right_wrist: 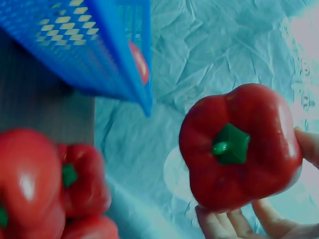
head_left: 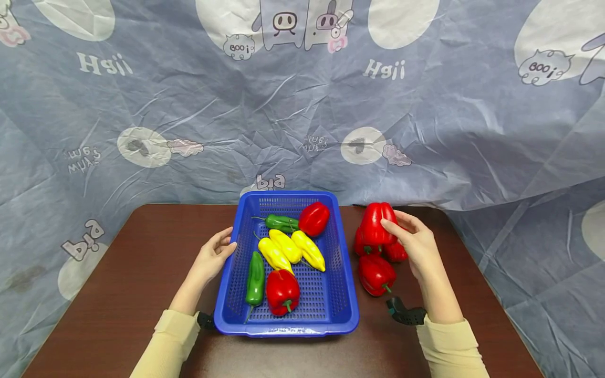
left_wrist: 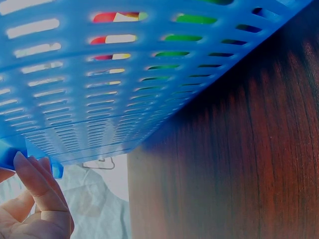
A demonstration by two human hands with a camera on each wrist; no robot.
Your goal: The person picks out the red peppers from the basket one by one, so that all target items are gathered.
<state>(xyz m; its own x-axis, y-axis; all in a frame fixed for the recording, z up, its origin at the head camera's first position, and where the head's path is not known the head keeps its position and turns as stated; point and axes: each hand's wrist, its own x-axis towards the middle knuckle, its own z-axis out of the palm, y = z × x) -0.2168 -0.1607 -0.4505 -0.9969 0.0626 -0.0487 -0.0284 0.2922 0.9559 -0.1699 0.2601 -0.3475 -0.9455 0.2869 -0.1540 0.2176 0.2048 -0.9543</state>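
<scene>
In the head view a blue plastic basket (head_left: 283, 329) holds two red bell peppers, two long green peppers (head_left: 256, 278) and several yellow peppers (head_left: 285, 245). My left hand (head_left: 215, 255) grips the basket's left rim; the left wrist view shows the thumb and fingers (left_wrist: 37, 181) at that rim. To the right of the basket, my right hand (head_left: 415, 239) holds a red bell pepper (head_left: 378, 226) between thumb and fingers. It is raised above several other red bell peppers (head_left: 376, 275) on the table. In the right wrist view the green stem of the held pepper (right_wrist: 239, 149) faces the camera.
The brown table (head_left: 118, 294) runs back to a grey-blue printed cloth (head_left: 264, 105) hanging behind it. Black wrist camera mounts (head_left: 405, 312) stick out from both wrists. The basket's slotted side wall (right_wrist: 75, 30) stands beside the loose peppers.
</scene>
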